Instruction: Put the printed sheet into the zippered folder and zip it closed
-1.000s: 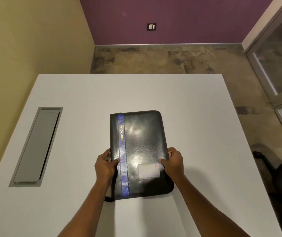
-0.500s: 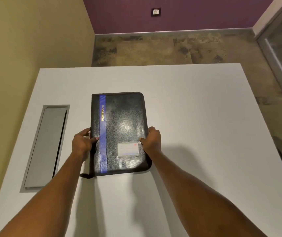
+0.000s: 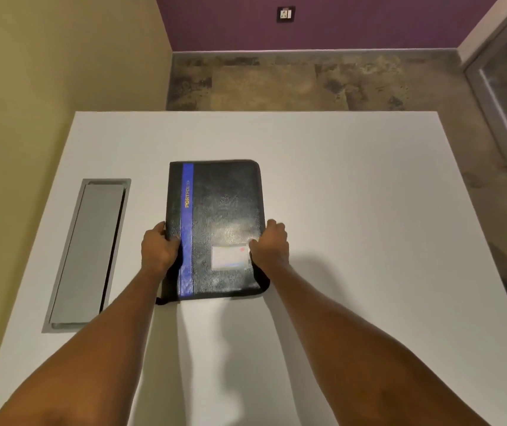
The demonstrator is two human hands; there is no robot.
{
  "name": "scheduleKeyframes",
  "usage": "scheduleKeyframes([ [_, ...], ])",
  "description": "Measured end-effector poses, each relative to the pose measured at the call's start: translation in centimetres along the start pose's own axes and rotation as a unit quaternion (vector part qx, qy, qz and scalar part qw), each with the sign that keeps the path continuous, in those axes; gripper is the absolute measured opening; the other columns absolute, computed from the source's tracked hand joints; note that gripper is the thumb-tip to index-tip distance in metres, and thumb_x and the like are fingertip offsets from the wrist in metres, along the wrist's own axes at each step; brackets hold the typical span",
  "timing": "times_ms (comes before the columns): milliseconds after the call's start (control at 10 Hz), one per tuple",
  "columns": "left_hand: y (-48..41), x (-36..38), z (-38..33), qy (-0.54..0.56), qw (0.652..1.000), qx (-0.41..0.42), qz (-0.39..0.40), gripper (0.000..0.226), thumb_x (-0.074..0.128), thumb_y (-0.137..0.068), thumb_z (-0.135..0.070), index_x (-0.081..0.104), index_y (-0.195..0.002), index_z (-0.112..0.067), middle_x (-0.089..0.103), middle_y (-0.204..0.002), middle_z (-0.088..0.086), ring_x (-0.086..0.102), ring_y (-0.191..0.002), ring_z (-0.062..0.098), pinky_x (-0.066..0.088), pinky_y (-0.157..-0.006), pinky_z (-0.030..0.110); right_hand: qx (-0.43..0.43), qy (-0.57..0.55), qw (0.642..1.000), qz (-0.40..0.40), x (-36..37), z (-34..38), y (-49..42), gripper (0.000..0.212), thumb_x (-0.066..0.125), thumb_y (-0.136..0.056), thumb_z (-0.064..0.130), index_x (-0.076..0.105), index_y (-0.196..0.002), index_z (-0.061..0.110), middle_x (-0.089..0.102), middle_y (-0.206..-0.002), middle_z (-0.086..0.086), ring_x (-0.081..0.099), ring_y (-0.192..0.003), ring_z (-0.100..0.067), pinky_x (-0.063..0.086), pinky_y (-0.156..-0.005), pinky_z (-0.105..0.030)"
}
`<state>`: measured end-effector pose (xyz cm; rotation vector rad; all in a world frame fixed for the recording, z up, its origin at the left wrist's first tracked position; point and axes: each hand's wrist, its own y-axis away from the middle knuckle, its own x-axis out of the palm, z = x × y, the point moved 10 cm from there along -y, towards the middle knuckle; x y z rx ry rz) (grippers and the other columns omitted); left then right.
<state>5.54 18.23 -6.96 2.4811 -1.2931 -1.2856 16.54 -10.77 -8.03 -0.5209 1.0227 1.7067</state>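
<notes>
We see a black folder [image 3: 224,229] lying flat and closed on a white table [image 3: 353,210], a little left of the middle of the frame. A blue stripe [image 3: 187,229] runs down the cover near its left edge, with gold lettering beside it, and a small pale label [image 3: 230,257] sits on the lower right part of the cover. A short dark tab sticks out at the folder's lower left corner.

Our left hand [image 3: 158,249] grips the folder's left edge, thumb on top of the cover next to the stripe and the other fingers curled around the side. Our right hand [image 3: 270,244] clasps the right edge in the same way, thumb pressed on the cover just beside the label. Both forearms reach up from the bottom of the frame.

At the left of the table a long grey hatch [image 3: 89,253] is set into the surface, apart from the folder. In the upper part of the frame we see a purple wall with a socket [image 3: 286,14].
</notes>
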Motion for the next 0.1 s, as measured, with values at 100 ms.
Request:
scheduleKeyframes([
  [100,2.50,-0.04,-1.40,-0.092,0.993,0.064,-0.041,0.028,0.062,-0.092,-0.021,0.062,-0.117,-0.009,0.068,-0.116,0.018,0.066,-0.103,0.041,0.057,-0.088,0.050,-0.056,0.080,0.995,-0.035,-1.15,1.25,1.92,0.034,0.062,-0.088,0.020,0.052,-0.118,0.008,0.055,-0.118,-0.011,0.055,-0.109,-0.032,0.046,-0.092,-0.042],
])
